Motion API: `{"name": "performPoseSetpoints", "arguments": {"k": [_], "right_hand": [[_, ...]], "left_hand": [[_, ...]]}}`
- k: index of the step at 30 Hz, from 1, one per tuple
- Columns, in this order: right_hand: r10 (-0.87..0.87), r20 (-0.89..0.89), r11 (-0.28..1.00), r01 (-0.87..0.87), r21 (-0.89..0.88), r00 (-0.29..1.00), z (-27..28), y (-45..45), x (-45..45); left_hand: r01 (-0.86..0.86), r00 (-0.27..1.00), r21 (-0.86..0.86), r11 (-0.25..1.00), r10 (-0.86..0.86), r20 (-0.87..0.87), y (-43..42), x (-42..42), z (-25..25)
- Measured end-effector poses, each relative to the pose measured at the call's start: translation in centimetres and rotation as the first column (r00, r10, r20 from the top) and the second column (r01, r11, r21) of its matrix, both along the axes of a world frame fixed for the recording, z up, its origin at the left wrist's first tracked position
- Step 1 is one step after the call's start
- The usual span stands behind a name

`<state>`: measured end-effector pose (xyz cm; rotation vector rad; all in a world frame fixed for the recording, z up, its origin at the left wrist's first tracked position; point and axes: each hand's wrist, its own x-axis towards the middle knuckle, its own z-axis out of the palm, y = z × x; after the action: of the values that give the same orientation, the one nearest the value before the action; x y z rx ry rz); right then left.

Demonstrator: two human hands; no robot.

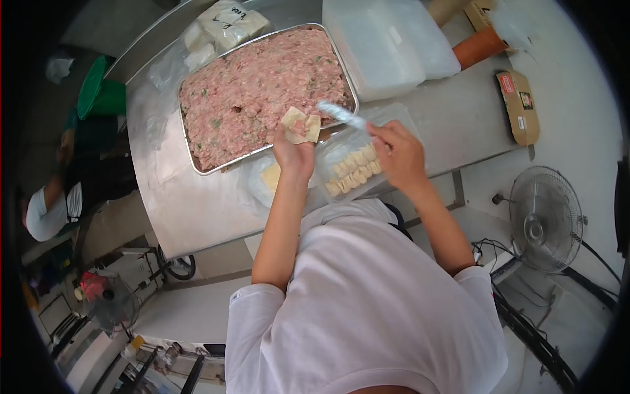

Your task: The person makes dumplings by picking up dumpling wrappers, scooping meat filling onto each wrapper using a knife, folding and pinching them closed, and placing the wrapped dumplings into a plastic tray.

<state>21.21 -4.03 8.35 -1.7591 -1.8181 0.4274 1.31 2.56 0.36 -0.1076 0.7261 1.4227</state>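
My left hand [295, 156] holds a square dumpling wrapper [311, 134] with a dab of minced meat on it, by the near edge of the tray. Closed around the end of a pale blue-white flat spatula [340, 113] is my right hand [401, 156]; the tool's tip points toward the wrapper, apart from it. A large metal tray [262, 152] full of pink minced meat [262, 88] with green flecks lies just beyond. Below my hands, a clear plastic container [333, 157] holds rows of folded dumplings [354, 172]. A stack of wrappers [270, 176] lies beside my left wrist.
Large translucent plastic bins [374, 56] stand behind on the metal table [184, 220]. Bagged white packs [230, 25] sit at the back left. A cardboard box [517, 108] and a fan [546, 218] are on the right. Another person [49, 210] is at the left, near a green bucket [102, 92].
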Motion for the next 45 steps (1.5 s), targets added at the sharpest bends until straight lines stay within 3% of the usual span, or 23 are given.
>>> {"name": "performPoseSetpoints", "arguments": {"k": [1, 5, 7, 9, 10, 11, 13, 15, 17, 21, 23, 27, 29, 30, 31, 32, 33, 35, 36, 38, 42, 44, 45], "right_hand": [[0.089, -0.157, 0.996, -0.086, 0.031, 0.984, 0.2, -0.5, -1.0], [0.154, 0.015, 0.987, -0.153, -0.038, 0.988, -1.6, -1.0, -2.2], [0.165, -0.079, 0.986, -0.166, -0.002, 0.983, -1.1, -0.4, -1.5], [0.156, -0.171, 0.988, -0.154, 0.021, 0.973, -0.5, -0.5, -0.6], [0.198, -0.259, 0.980, -0.201, 0.019, 0.945, -0.2, -0.4, 0.0], [0.238, -0.344, 0.969, -0.246, 0.021, 0.908, 0.1, -0.1, 0.4], [0.280, -0.337, 0.957, -0.289, 0.024, 0.899, 0.5, -0.4, 0.4], [0.328, -0.332, 0.941, -0.338, 0.029, 0.884, 0.5, -0.7, 0.1], [0.356, -0.197, 0.934, -0.349, 0.071, 0.913, 0.1, -0.8, -0.2], [0.348, 0.030, 0.935, -0.349, 0.066, 0.937, 0.8, -0.6, -0.2], [0.384, 0.138, 0.917, -0.394, 0.055, 0.913, 1.5, -0.1, 0.1], [0.439, 0.145, 0.898, -0.437, -0.042, 0.887, 6.3, 1.7, 2.2], [0.477, 0.073, 0.871, -0.461, -0.169, 0.876, 8.0, 2.7, 3.7], [0.476, 0.074, 0.872, -0.460, -0.169, 0.876, 7.6, 3.2, 3.9], [0.382, -0.101, 0.902, -0.395, -0.177, 0.918, 6.9, 3.5, 4.2], [0.271, -0.272, 0.922, -0.330, -0.201, 0.923, 5.8, 4.0, 4.2], [0.271, -0.272, 0.923, -0.329, -0.201, 0.923, 3.6, 4.3, 4.1], [0.087, -0.371, 0.981, -0.144, -0.130, 0.925, -3.3, 4.4, 3.3], [0.069, -0.284, 0.984, -0.112, -0.138, 0.956, -6.7, 3.9, 3.2], [0.054, -0.196, 0.987, -0.083, -0.141, 0.979, -9.8, 2.8, 2.9], [-0.055, -0.402, 0.986, -0.015, -0.169, 0.914, -10.0, 0.4, 2.1], [-0.092, -0.513, 0.992, 0.036, -0.118, 0.853, -9.5, -0.3, 2.9], [-0.125, -0.553, 0.988, 0.052, -0.146, 0.824, -9.1, -0.8, 3.4]], "left_hand": [[0.007, 1.000, -0.003, 1.000, -0.007, -0.001, -0.1, 0.3, 0.6], [0.147, 0.987, -0.002, 0.989, -0.147, -0.062, -0.7, 0.2, 3.1], [0.192, 0.980, 0.046, 0.980, -0.188, -0.070, -1.8, -0.8, 3.6], [0.396, 0.918, 0.414, 0.820, -0.335, -0.215, -3.4, -2.7, 3.4], [0.517, 0.812, 0.503, 0.693, -0.212, -0.543, -3.4, -3.4, 2.8], [0.518, 0.813, 0.508, 0.688, -0.212, -0.542, -2.7, -4.4, 2.3], [0.818, 0.102, 0.049, 0.574, -0.061, -0.993, -1.8, -5.7, 3.9], [0.765, 0.216, 0.134, 0.630, -0.055, -0.975, -1.6, -5.3, 5.1], [0.847, 0.137, 0.113, 0.519, -0.008, -0.991, -1.1, -5.3, 5.8], [0.875, 0.025, 0.040, 0.482, 0.037, -0.999, -0.7, -5.4, 5.7], [0.815, -0.221, -0.147, 0.561, 0.066, -0.973, -1.3, -4.3, 6.6], [0.831, -0.237, -0.159, 0.533, 0.081, -0.968, -2.3, -3.2, 3.6], [0.723, 0.013, 0.087, 0.685, 0.112, -0.994, -3.4, -2.8, 0.3], [0.724, 0.013, 0.087, 0.684, 0.113, -0.994, -3.2, -2.7, 1.0], [0.716, 0.451, 0.225, 0.661, -0.193, -0.871, -3.0, -2.7, 2.4], [0.647, 0.741, 0.340, 0.682, -0.460, -0.488, -2.8, -2.8, 3.1], [0.648, 0.741, 0.340, 0.681, -0.461, -0.488, -2.9, -2.7, 3.1], [0.336, 0.938, 0.379, 0.862, -0.342, -0.054, -3.0, -2.2, 3.0], [0.338, 0.937, 0.378, 0.862, -0.345, -0.053, -2.9, -2.1, 3.0], [0.109, 0.914, 0.415, 0.903, -0.255, 0.315, -2.3, -2.0, 2.9], [0.096, 0.945, 0.424, 0.900, -0.216, 0.244, -2.7, -3.1, 1.6], [0.207, 0.974, 0.415, 0.886, -0.226, -0.002, -2.8, -3.0, 0.3], [0.221, 0.970, 0.409, 0.885, -0.242, -0.001, -3.4, -2.5, 0.2]]}}
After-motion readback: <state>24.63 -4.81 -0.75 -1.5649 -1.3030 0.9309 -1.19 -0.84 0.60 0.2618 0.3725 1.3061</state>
